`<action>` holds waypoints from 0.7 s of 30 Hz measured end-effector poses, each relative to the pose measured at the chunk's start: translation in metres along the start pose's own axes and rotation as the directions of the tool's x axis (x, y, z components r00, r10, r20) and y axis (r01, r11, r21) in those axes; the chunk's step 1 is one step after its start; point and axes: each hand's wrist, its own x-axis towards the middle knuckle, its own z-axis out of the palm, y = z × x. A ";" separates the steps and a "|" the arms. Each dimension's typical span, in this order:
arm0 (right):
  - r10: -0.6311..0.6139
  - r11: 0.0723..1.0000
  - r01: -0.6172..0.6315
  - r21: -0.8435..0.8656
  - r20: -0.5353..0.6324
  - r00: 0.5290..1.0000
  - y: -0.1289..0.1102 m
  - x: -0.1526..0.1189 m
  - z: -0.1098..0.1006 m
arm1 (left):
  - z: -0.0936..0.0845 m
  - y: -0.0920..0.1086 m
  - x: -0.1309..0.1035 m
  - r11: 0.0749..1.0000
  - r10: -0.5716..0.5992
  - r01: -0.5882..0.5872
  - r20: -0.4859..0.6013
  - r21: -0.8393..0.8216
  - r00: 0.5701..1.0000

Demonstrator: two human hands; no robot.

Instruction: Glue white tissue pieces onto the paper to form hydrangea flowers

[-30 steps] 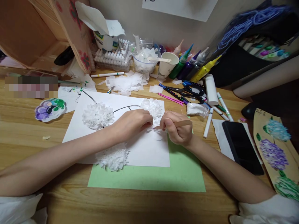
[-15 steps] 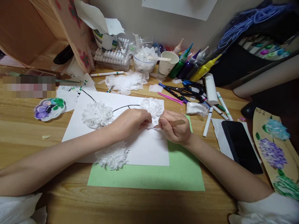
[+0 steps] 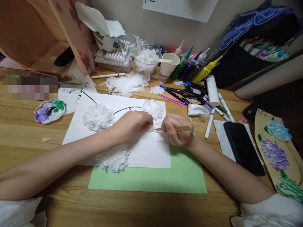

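White paper (image 3: 146, 154) lies over a green sheet (image 3: 146, 181) on the wooden table. Three ruffled white paper flowers are on it: one at the left (image 3: 98, 116), one at the top right (image 3: 152, 110) and one at the lower edge (image 3: 114, 159). My right hand (image 3: 178, 129) is closed round a flat wooden stick (image 3: 184, 128), whose tip touches the lower edge of the top right flower. Beside that tip, my left hand (image 3: 136, 124) has its fingers bent together at the same flower; what they pinch is hidden.
Behind the paper are cut white pieces (image 3: 127, 84), a paper cup (image 3: 169, 65), paint bottles (image 3: 183, 64) and scissors (image 3: 191, 91). A phone (image 3: 243, 148) lies at the right, a painted palette (image 3: 49, 111) at the left.
My right hand has shifted slightly right and turned a little with the wooden stick. My left hand stays nearly still. The whole view has moved slightly.
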 end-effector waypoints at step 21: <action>0.050 0.999 -0.049 0.019 -0.038 0.998 0.000 0.003 0.004 | -0.001 0.001 -0.002 0.996 -0.038 0.038 0.012 -0.076 0.999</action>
